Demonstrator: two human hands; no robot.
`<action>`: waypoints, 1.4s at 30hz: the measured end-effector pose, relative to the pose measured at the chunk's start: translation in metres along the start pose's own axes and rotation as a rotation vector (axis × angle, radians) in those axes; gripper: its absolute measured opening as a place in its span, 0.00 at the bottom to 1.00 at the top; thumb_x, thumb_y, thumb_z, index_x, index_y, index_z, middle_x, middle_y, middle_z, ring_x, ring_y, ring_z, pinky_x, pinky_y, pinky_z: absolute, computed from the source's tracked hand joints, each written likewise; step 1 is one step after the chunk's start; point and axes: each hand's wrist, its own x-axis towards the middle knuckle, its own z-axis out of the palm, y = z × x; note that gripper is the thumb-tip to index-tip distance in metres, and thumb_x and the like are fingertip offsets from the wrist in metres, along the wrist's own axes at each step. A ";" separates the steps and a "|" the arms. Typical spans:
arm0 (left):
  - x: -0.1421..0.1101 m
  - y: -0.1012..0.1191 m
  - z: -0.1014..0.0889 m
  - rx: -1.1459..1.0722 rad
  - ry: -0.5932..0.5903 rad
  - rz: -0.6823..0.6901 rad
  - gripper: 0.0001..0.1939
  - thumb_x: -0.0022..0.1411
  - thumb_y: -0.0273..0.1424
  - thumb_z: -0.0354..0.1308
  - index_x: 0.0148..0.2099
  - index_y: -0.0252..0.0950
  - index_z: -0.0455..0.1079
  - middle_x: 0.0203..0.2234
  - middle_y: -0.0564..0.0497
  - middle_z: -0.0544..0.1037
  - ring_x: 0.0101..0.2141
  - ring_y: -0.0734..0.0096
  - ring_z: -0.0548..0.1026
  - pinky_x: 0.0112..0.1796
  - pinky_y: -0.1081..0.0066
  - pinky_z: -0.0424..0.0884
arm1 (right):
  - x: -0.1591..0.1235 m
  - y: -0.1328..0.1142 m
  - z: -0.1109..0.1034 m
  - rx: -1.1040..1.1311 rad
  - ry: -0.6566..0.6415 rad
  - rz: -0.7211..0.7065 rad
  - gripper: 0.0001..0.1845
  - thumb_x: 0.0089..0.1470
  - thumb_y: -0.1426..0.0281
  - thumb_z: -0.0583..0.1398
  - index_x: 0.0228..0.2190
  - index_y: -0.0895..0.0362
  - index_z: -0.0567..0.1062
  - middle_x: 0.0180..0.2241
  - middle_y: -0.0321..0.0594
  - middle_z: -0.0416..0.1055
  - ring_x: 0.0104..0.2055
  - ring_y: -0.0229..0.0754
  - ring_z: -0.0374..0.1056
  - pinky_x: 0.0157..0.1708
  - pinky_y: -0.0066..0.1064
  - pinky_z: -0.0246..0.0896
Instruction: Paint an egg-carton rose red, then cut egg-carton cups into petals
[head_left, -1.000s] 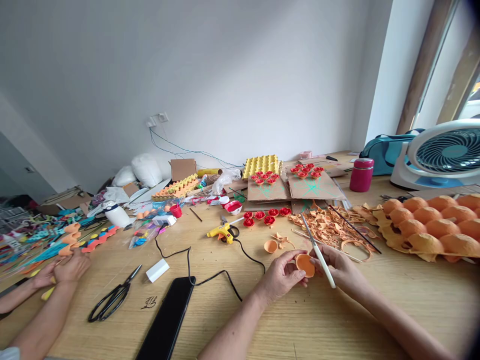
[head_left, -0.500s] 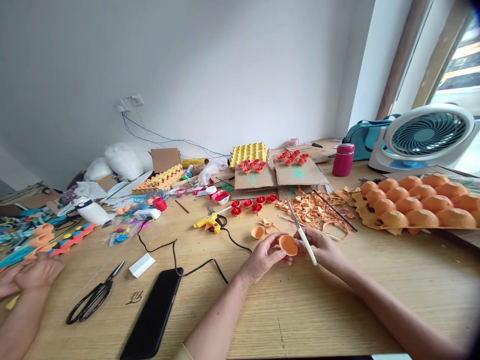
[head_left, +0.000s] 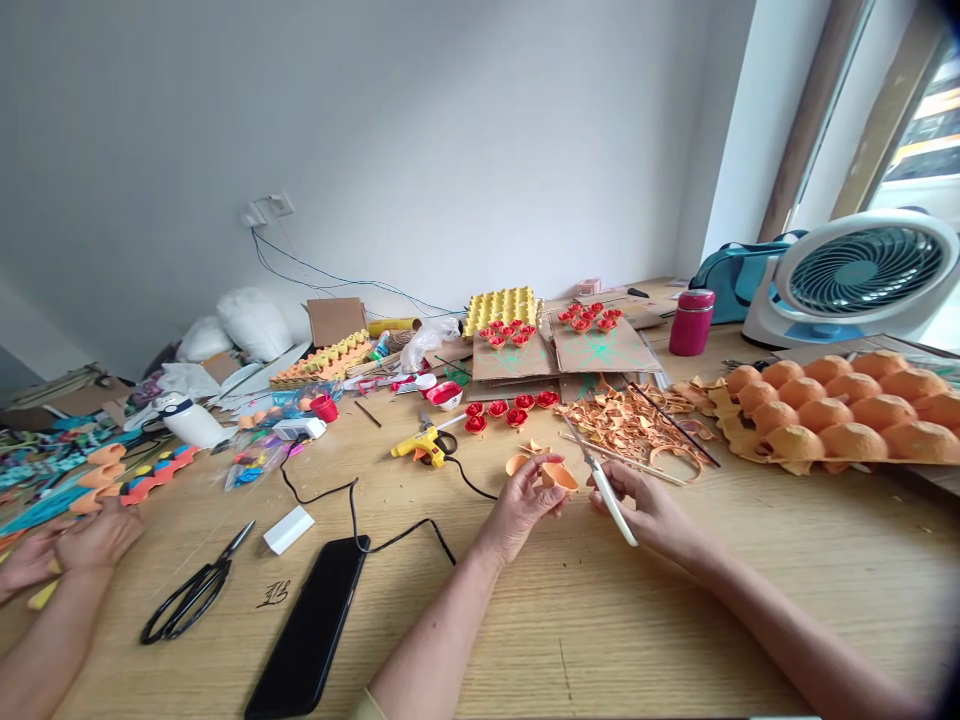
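Curling the left hand [head_left: 521, 505] nearly closed, pinching the orange cup [head_left: 559, 478] over the table [head_left: 570, 630]; closing the right hand [head_left: 649, 508] around the white-handled tool [head_left: 615, 508]. Possibly risking a torn cup or nicked skin, through letting the blade [head_left: 580, 439] slip.

We seem to be in a craft workshop: our long wooden table [head_left: 450, 640] bears a yellow glue gun [head_left: 424, 444], black-handled scissors [head_left: 196, 590], a heap of orange carton scraps [head_left: 630, 425], egg trays [head_left: 840, 415] and red paper-like flowers [head_left: 516, 416].
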 end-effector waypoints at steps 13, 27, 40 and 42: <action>0.002 0.004 -0.003 -0.114 0.072 -0.005 0.24 0.50 0.34 0.72 0.49 0.35 0.73 0.37 0.50 0.75 0.30 0.77 0.72 0.26 0.77 0.60 | -0.006 0.003 -0.002 -0.315 -0.040 -0.124 0.07 0.60 0.64 0.55 0.33 0.54 0.69 0.31 0.37 0.72 0.33 0.42 0.64 0.36 0.34 0.58; 0.007 0.000 -0.010 -0.270 0.048 -0.059 0.27 0.56 0.46 0.65 0.48 0.28 0.72 0.32 0.43 0.80 0.26 0.75 0.73 0.27 0.75 0.68 | -0.004 0.004 -0.002 -0.411 0.023 -0.126 0.10 0.62 0.62 0.53 0.32 0.54 0.67 0.30 0.38 0.72 0.31 0.41 0.64 0.35 0.33 0.59; 0.013 0.021 -0.042 -0.129 0.404 0.176 0.25 0.50 0.31 0.69 0.51 0.38 0.69 0.41 0.50 0.77 0.39 0.70 0.78 0.40 0.71 0.73 | 0.000 0.005 -0.008 -0.418 0.227 -0.029 0.13 0.60 0.59 0.53 0.28 0.52 0.62 0.22 0.33 0.66 0.24 0.39 0.62 0.26 0.29 0.53; 0.014 0.020 -0.048 -0.091 0.436 0.197 0.26 0.49 0.32 0.70 0.51 0.39 0.69 0.42 0.51 0.76 0.39 0.71 0.77 0.39 0.72 0.72 | 0.000 0.006 -0.009 -0.430 0.250 -0.024 0.12 0.61 0.60 0.52 0.28 0.52 0.61 0.22 0.33 0.66 0.24 0.39 0.62 0.26 0.28 0.53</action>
